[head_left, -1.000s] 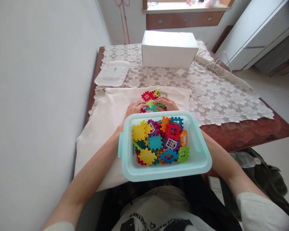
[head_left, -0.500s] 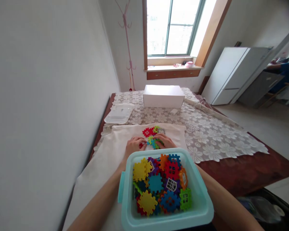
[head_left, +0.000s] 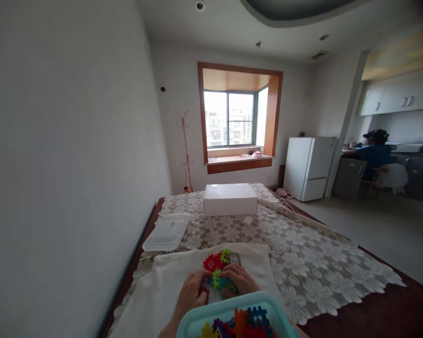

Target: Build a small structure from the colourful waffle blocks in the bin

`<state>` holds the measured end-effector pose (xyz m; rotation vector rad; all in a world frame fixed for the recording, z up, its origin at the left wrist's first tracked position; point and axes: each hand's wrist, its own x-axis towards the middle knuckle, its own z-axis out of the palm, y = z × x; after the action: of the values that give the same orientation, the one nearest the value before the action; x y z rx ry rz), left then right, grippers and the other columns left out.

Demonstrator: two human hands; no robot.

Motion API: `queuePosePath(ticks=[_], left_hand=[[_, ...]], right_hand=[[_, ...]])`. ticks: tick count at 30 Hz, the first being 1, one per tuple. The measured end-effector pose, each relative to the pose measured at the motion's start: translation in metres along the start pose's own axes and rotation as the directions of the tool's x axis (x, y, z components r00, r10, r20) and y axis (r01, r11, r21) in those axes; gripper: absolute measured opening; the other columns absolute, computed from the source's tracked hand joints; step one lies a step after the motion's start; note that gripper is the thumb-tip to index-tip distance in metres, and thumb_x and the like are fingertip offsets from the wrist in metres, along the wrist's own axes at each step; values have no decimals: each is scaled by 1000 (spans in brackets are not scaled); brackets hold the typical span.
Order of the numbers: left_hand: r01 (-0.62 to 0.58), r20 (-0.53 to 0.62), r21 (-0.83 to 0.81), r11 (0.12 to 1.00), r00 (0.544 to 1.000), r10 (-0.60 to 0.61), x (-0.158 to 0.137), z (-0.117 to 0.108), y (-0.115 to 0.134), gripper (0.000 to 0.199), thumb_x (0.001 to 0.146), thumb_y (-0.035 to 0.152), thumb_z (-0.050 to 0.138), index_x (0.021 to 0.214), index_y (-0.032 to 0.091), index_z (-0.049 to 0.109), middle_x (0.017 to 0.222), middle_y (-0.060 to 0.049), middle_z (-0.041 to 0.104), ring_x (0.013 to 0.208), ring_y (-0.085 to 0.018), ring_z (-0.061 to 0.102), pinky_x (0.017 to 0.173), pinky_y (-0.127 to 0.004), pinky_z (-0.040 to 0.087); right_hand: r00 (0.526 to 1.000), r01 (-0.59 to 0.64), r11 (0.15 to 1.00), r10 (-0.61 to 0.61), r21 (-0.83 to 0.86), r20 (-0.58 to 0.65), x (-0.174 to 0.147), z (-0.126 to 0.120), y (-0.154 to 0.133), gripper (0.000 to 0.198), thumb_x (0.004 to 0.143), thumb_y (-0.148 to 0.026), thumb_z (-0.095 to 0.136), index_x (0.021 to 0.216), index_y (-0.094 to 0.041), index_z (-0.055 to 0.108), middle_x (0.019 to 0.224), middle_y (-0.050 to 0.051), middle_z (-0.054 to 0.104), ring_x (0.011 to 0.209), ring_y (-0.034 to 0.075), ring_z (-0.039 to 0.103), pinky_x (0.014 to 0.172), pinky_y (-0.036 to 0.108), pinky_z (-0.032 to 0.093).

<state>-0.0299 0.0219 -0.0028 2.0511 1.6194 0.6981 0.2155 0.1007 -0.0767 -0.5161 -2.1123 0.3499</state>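
My left hand [head_left: 192,295] and my right hand [head_left: 240,278] rest close together on a white cloth [head_left: 162,286], both gripping a small cluster of joined plastic tiles [head_left: 221,283] in green, blue and red. Just beyond the hands lie a red tile [head_left: 212,262], a green tile [head_left: 226,255] and a grey window piece [head_left: 234,259]. Nearest to me, at the bottom edge, sits a light blue tub [head_left: 197,321] holding several coloured interlocking tiles [head_left: 246,324]; only its far part shows.
A clear plastic lid [head_left: 167,232] lies at the left of the lace tablecloth [head_left: 313,272]. A white box [head_left: 230,199] stands at the far end. White window pieces [head_left: 278,245] and a cord [head_left: 285,211] lie right. A wall runs along the left. A seated person [head_left: 373,155] is far right.
The camera has tilted up strongly, so the tub drops to the bottom edge and the room, window and fridge come into view. Both hands stay on the tile cluster.
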Motion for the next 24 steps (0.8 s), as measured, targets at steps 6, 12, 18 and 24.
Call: queuePosePath(ticks=[6, 12, 18, 24], left_hand=[[-23, 126, -87, 996, 991, 34, 1, -3, -9, 61, 71, 40, 71, 129, 25, 79, 144, -13, 75, 136, -38, 65, 124, -50, 48], [-11, 67, -210, 978, 997, 25, 4, 10, -13, 54, 66, 41, 79, 118, 27, 85, 146, -14, 74, 141, -39, 65, 125, -49, 49], [-22, 33, -309, 951, 999, 33, 6, 20, -5, 40, 67, 39, 70, 103, 37, 85, 139, -8, 77, 136, -37, 69, 122, -50, 53], [41, 41, -84, 996, 998, -37, 10, 17, -6, 53, 72, 44, 69, 121, 59, 82, 156, 2, 68, 153, -38, 56, 133, -56, 40]], right_hand=[[933, -257, 965, 264, -60, 244, -8, 15, 27, 56, 73, -63, 83, 127, -52, 72, 123, 7, 77, 115, 48, 73, 98, 71, 61], [943, -236, 972, 226, 13, 246, -4, 25, 42, 45, 65, -60, 82, 108, -56, 69, 109, 0, 76, 103, 44, 76, 89, 67, 63], [974, -158, 976, 129, 152, 186, -6, 22, 36, 50, 71, -64, 78, 116, -59, 56, 114, -1, 72, 100, 43, 78, 84, 63, 63], [974, -193, 966, 168, 173, 149, -8, 19, 28, 49, 72, -55, 79, 116, -60, 56, 114, -2, 73, 102, 40, 79, 86, 60, 64]])
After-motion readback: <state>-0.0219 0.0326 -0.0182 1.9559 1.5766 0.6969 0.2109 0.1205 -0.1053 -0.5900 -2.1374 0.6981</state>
